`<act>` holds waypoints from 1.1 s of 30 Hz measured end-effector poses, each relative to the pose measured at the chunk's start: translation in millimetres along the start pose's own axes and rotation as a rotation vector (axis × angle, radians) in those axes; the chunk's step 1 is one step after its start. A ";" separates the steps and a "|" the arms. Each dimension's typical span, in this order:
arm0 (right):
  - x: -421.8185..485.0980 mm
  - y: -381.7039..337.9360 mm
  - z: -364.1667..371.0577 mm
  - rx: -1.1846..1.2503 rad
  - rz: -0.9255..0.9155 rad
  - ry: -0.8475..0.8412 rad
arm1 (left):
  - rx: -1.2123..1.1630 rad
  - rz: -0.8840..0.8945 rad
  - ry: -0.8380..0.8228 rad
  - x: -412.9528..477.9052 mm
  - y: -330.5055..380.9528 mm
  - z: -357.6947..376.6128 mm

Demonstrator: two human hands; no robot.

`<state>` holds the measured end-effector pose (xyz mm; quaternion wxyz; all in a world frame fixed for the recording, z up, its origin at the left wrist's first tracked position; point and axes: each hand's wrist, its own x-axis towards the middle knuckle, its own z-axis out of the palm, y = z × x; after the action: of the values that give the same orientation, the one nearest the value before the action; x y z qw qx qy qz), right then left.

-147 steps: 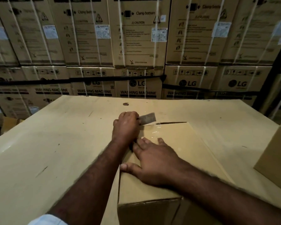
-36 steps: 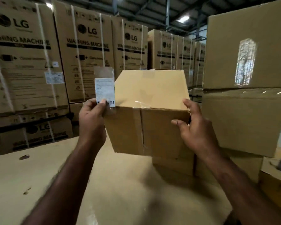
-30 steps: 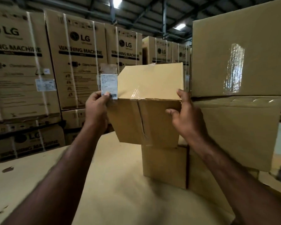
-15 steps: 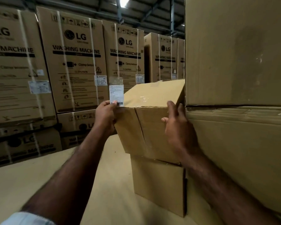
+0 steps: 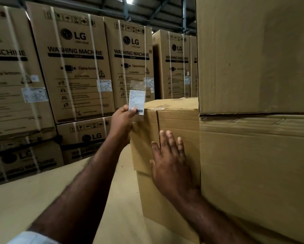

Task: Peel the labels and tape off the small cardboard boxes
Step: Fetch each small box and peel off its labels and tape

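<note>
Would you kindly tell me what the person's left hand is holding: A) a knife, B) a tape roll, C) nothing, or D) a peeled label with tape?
D: the left hand pinches a white barcode label with clear tape on it, held up beside the small box.

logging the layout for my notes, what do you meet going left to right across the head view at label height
tall printed LG washing machine cartons → left hand → white barcode label with clear tape that it pinches → small brown cardboard box → large plain brown cardboard boxes stacked at the right
</note>
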<state>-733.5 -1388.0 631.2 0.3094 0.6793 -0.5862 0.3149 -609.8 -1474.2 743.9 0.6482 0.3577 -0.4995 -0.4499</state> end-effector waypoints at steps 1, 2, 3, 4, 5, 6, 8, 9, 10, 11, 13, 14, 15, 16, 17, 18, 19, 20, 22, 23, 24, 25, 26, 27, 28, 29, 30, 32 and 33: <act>0.3 0.0 4.1 -0.001 0.029 -0.052 | 0.002 0.010 -0.004 -1.5 -1.2 -1.1; 0.4 0.6 6.4 -0.015 0.056 -0.100 | 0.009 0.022 -0.012 -3.7 -2.4 -3.0; 1.2 1.8 7.2 -0.031 0.079 -0.151 | 0.030 0.036 -0.023 -6.6 -3.9 -5.8; 1.8 3.8 7.0 -0.041 0.097 -0.195 | 0.051 0.046 -0.031 -9.9 -5.7 -8.3; 2.1 5.5 6.9 -0.046 0.109 -0.223 | 0.077 0.049 -0.031 -12.3 -8.5 -11.1; 1.3 6.6 5.8 -0.051 0.115 -0.233 | 0.104 0.050 -0.022 -15.3 -11.4 -13.7; -1.7 4.9 2.2 -0.037 0.125 -0.219 | 0.175 0.063 -0.003 -22.6 -16.6 -19.5; -4.3 3.4 -0.5 -0.002 0.135 -0.188 | 0.212 0.074 -0.001 -26.6 -19.4 -22.4; -7.3 1.6 -3.8 0.062 0.151 -0.136 | 0.238 0.084 -0.010 -32.2 -22.0 -25.2; -9.8 0.9 -6.7 0.160 0.180 -0.087 | 0.258 0.086 -0.029 -38.9 -24.8 -28.2; -13.1 1.8 -16.1 0.459 0.298 -0.059 | 0.263 0.067 -0.091 -56.0 -32.3 -34.3; -14.0 2.5 -21.2 0.638 0.392 -0.065 | 0.250 0.047 -0.127 -65.7 -36.9 -37.2; -15.2 2.7 -26.2 0.822 0.502 -0.071 | 0.230 0.025 -0.167 -76.3 -41.7 -39.7; -17.7 2.5 -31.8 1.008 0.613 -0.080 | 0.209 0.002 -0.212 -88.0 -46.7 -41.8; -21.9 0.9 -37.5 1.180 0.707 -0.087 | 0.191 -0.018 -0.262 -99.9 -52.0 -43.8; -28.0 -1.3 -42.6 1.320 0.782 -0.092 | 0.183 -0.034 -0.312 -112.6 -57.4 -45.6; -36.2 -3.2 -47.4 1.406 0.837 -0.089 | 0.186 -0.047 -0.360 -125.5 -63.0 -47.9; -46.0 -4.8 -51.1 1.435 0.880 -0.080 | 0.190 -0.059 -0.401 -139.2 -67.8 -50.6; -67.8 -7.4 -59.0 1.426 0.952 -0.050 | 0.183 -0.097 -0.457 -165.0 -77.1 -57.4; -80.3 -9.0 -62.5 1.426 0.992 -0.034 | 0.179 -0.123 -0.478 -177.2 -81.2 -62.0; -92.2 -11.9 -66.6 1.434 1.037 -0.023 | 0.176 -0.148 -0.503 -189.2 -84.2 -66.2; -104.7 -15.1 -71.2 1.440 1.081 -0.021 | 0.168 -0.174 -0.530 -200.3 -87.3 -70.0; -117.8 -18.6 -76.0 1.446 1.126 -0.029 | 0.158 -0.199 -0.561 -211.0 -90.6 -73.4; -131.5 -21.3 -80.9 1.447 1.171 -0.037 | 0.146 -0.226 -0.586 -221.2 -93.3 -75.9; -146.1 -23.1 -86.3 1.444 1.214 -0.037 | 0.132 -0.254 -0.602 -230.7 -96.2 -77.3; -161.4 -22.9 -92.6 1.426 1.260 -0.029 | 0.126 -0.282 -0.616 -239.5 -100.1 -78.3; -177.5 -21.9 -99.5 1.398 1.308 -0.016 | 0.136 -0.307 -0.638 -248.5 -104.9 -78.0; -210.5 -18.4 -116.7 1.336 1.382 -0.004 | 0.189 -0.350 -0.718 -268.0 -118.1 -74.4; -227.7 -16.6 -126.5 1.304 1.409 -0.009 | 0.221 -0.375 -0.772 -279.4 -126.3 -71.4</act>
<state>-751.3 -1149.0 527.5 -0.3919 0.2103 -0.5708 0.6902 -596.0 -1253.2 520.2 0.2791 0.3149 -0.6765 -0.6044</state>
